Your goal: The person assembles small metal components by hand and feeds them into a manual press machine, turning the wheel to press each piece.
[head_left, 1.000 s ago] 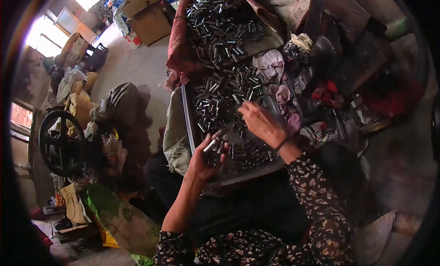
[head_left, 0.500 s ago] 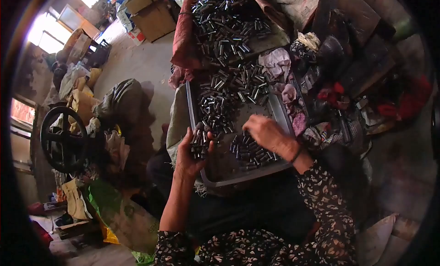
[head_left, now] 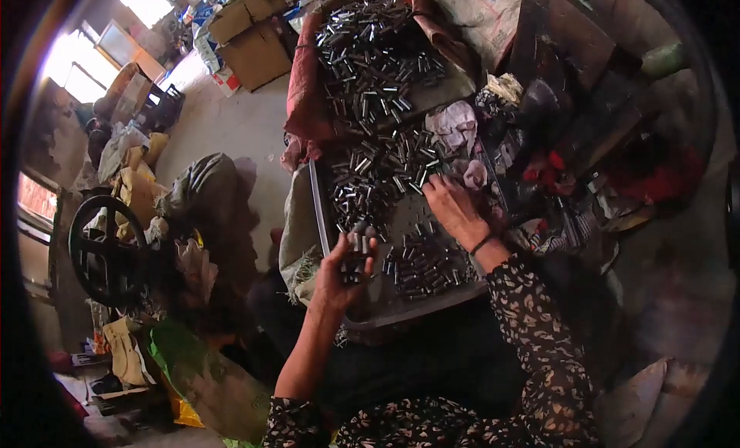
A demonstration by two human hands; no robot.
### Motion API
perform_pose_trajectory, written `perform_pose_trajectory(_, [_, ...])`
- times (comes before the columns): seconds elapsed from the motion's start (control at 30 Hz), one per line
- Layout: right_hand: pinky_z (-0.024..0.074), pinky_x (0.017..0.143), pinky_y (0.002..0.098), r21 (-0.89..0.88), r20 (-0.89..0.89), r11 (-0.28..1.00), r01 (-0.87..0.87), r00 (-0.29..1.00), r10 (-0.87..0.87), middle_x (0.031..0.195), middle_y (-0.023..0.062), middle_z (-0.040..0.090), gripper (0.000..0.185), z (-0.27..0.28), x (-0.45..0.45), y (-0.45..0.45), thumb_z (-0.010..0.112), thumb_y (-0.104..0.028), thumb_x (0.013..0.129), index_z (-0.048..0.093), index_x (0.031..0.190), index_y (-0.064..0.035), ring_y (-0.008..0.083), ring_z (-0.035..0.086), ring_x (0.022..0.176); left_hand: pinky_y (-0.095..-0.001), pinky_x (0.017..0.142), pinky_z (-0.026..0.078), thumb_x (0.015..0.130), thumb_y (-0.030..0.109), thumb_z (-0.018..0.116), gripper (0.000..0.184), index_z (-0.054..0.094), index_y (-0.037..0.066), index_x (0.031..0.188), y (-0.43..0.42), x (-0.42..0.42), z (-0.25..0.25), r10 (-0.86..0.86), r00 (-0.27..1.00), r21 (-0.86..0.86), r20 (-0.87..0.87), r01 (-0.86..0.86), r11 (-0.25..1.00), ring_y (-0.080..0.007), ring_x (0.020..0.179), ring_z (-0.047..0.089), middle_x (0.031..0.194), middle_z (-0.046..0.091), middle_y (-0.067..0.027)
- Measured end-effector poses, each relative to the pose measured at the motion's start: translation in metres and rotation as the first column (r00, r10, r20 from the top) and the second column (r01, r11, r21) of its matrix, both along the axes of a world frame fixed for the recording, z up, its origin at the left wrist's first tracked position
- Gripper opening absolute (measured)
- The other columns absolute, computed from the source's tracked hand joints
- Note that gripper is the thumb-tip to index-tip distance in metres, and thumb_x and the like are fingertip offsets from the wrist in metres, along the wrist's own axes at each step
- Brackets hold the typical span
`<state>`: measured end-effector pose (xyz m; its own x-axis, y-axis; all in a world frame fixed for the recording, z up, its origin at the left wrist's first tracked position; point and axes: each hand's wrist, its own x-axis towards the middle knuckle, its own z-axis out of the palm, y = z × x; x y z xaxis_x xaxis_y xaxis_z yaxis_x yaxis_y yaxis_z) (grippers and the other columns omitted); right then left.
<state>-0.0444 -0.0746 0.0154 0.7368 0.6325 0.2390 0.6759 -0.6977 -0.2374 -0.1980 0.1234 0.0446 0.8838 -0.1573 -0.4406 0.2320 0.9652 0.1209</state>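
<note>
Small cylindrical metal pins (head_left: 354, 257) are bunched in my left hand (head_left: 338, 284), its fingers curled round them over the tray's left front part. My right hand (head_left: 456, 213) is over the tray's right side, fingers bent and close together. Its fingertips are at the edge of a heap of loose pins (head_left: 362, 201); what they pinch, if anything, is too small to make out. Closer to me, a separate group of pins (head_left: 428, 267) lies on the floor of the grey tray (head_left: 416, 315), below and between my hands.
Beyond the tray, more pins (head_left: 370, 62) spread over a reddish sack (head_left: 304, 85). Crumpled cloths (head_left: 453, 126) lie along the right side. At left stand a black handwheel (head_left: 108, 251) and a stuffed sack (head_left: 204, 190); a cardboard box (head_left: 258, 47) sits at the back.
My right hand has moved from above the front group of pins up and right to the heap's edge. My left hand, still holding its bunch, has shifted slightly right and toward me.
</note>
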Motion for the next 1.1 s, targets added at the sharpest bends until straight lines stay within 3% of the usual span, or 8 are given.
perform_pose_trajectory(0.13, [0.0408, 0.086, 0.0387, -0.285, 0.767, 0.957, 0.042, 0.609, 0.202, 0.101, 0.0105, 0.051, 0.022, -0.026, -0.005, -0.021, 0.044, -0.005, 0.077, 0.054, 0.096, -0.0050, 0.0271, 0.050, 0.100, -0.0313, 0.075, 0.048, 0.082, 0.027, 0.055, 0.029, 0.054, 0.008, 0.104, -0.027, 0.012, 0.035, -0.164, 0.982, 0.569, -0.088, 0.185, 0.801, -0.0185, 0.084, 0.057, 0.096, 0.059, -0.0067])
perform_pose_trajectory(0.17, [0.0376, 0.092, 0.0370, -0.425, 0.218, 0.904, 0.044, 0.974, 0.056, 0.116, 0.0134, 0.045, 0.033, -0.055, 0.004, -0.012, 0.045, -0.008, 0.079, 0.048, 0.112, -0.0036, 0.0298, 0.045, 0.109, -0.0284, 0.073, 0.045, 0.079, 0.029, 0.057, 0.029, 0.057, 0.007, 0.098, -0.040, 0.008, 0.055, -0.226, 0.955, 0.928, 0.191, -0.101, 0.360, -0.0147, 0.078, 0.055, 0.092, 0.059, -0.0033])
perform_pose_trajectory(0.2, [0.0371, 0.092, 0.0373, -0.178, -0.317, 0.984, -0.022, 0.948, -0.036, 0.123, 0.0141, 0.042, 0.034, 0.030, -0.007, -0.005, 0.048, -0.009, 0.079, 0.048, 0.113, -0.0044, 0.0317, 0.042, 0.112, -0.0244, 0.072, 0.042, 0.079, 0.028, 0.059, 0.027, 0.061, 0.007, 0.094, -0.029, 0.030, 0.033, -0.256, 0.956, 0.760, -0.140, 0.270, 0.592, -0.0112, 0.077, 0.053, 0.087, 0.058, -0.0014])
perform_pose_trajectory(0.23, [0.0424, 0.084, 0.0369, 0.187, 0.462, 0.946, -0.265, 0.873, 0.153, 0.111, 0.0139, 0.051, 0.025, -0.029, 0.003, -0.022, 0.053, -0.007, 0.076, 0.054, 0.100, -0.0052, 0.0307, 0.050, 0.101, -0.0244, 0.069, 0.043, 0.077, 0.027, 0.062, 0.026, 0.063, 0.005, 0.092, -0.028, 0.043, 0.002, -0.272, 0.962, 0.924, 0.017, 0.089, 0.373, -0.0105, 0.076, 0.055, 0.083, 0.061, -0.0018])
perform_pose_trajectory(0.47, [0.0463, 0.073, 0.0309, 0.626, -0.431, 0.758, 0.184, 0.892, 0.139, 0.089, 0.0113, 0.060, 0.021, 0.025, -0.016, -0.030, 0.054, -0.002, 0.079, 0.054, 0.100, -0.0005, 0.0200, 0.058, 0.081, -0.0439, 0.060, 0.049, 0.074, 0.026, 0.056, 0.022, 0.065, 0.008, 0.082, -0.077, 0.093, -0.017, -0.392, 0.845, 0.679, -0.365, -0.047, -0.733, -0.0358, 0.071, 0.060, 0.079, 0.062, -0.0172])
perform_pose_trajectory(0.6, [0.0448, 0.076, 0.0306, 0.673, -0.601, 0.644, 0.364, 0.776, 0.189, 0.090, 0.0094, 0.060, 0.024, 0.015, -0.014, -0.039, 0.055, 0.000, 0.077, 0.054, 0.100, 0.0006, 0.0173, 0.057, 0.084, -0.0416, 0.057, 0.049, 0.077, 0.028, 0.056, 0.025, 0.065, 0.005, 0.078, -0.080, 0.105, -0.033, -0.362, 0.894, 0.702, -0.265, -0.079, -0.707, -0.0330, 0.065, 0.061, 0.074, 0.064, -0.0133])
perform_pose_trajectory(0.73, [0.0439, 0.076, 0.0283, 0.761, -0.388, 0.608, 0.225, 0.909, 0.150, 0.087, 0.0079, 0.060, 0.022, 0.008, -0.005, -0.046, 0.061, -0.006, 0.073, 0.057, 0.094, 0.0004, 0.0158, 0.056, 0.082, -0.0273, 0.068, 0.044, 0.080, 0.028, 0.056, 0.031, 0.060, 0.009, 0.104, -0.050, 0.107, -0.033, -0.503, 0.862, 0.671, -0.065, 0.411, 0.617, -0.0101, 0.081, 0.054, 0.090, 0.062, -0.0046])
perform_pose_trajectory(1.1, [0.0460, 0.074, 0.0293, 0.704, -0.514, 0.630, 0.327, 0.847, 0.135, 0.088, 0.0107, 0.064, 0.018, 0.029, -0.011, -0.053, 0.058, -0.009, 0.078, 0.060, 0.095, -0.0007, 0.0191, 0.060, 0.083, -0.0292, 0.066, 0.049, 0.081, 0.015, 0.055, 0.023, 0.058, 0.003, 0.101, -0.059, 0.090, 0.012, -0.311, 0.950, 0.707, 0.005, 0.217, 0.673, -0.0161, 0.070, 0.059, 0.079, 0.060, -0.0044])
